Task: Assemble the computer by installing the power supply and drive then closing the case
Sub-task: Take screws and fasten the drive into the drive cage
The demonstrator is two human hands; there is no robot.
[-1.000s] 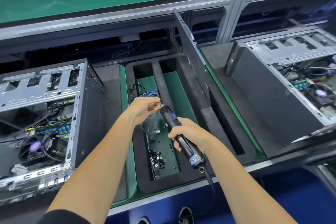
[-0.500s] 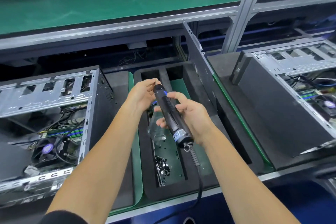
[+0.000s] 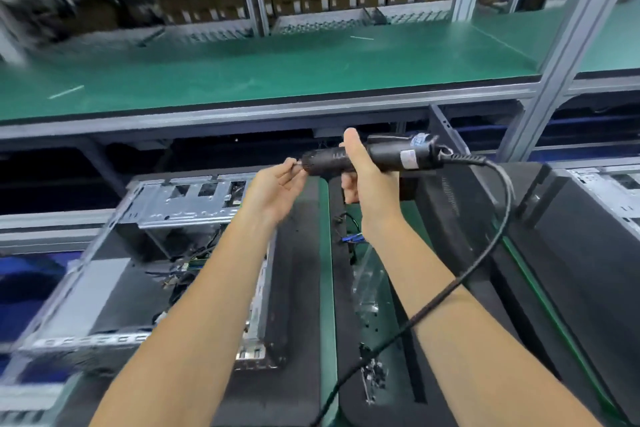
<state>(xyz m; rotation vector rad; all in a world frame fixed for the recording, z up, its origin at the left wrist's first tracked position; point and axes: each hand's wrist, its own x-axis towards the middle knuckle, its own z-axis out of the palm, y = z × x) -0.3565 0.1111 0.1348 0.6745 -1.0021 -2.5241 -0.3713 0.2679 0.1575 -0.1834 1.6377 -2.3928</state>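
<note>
Two hands meet at chest height over the foam tray [image 3: 429,350]. Our right hand [image 3: 367,170] has its grip wrapped round the electric screwdriver [image 3: 377,154], now lying level with its nose pointing left and its cable [image 3: 491,253] trailing down across the right forearm. Our left hand [image 3: 277,187] pinches narrowly at the driver's tip; whether a screw sits between those fingers is too small and blurred to tell.

A second ago the driver pointed down and away over the tray, and both hands were low, near the loose screws [image 3: 374,378]. Since then the tool has been lifted and swung sideways, and our view has risen with it, so the green shelf [image 3: 277,73] fills the far half. We judge this as loading a screw onto the bit, ready for fastening.

The open computer case [image 3: 145,253] lies on the tabletop to the left, below the left forearm, side panel off and wiring exposed. A second case [image 3: 588,236] sits right. Closing remains undone.
</note>
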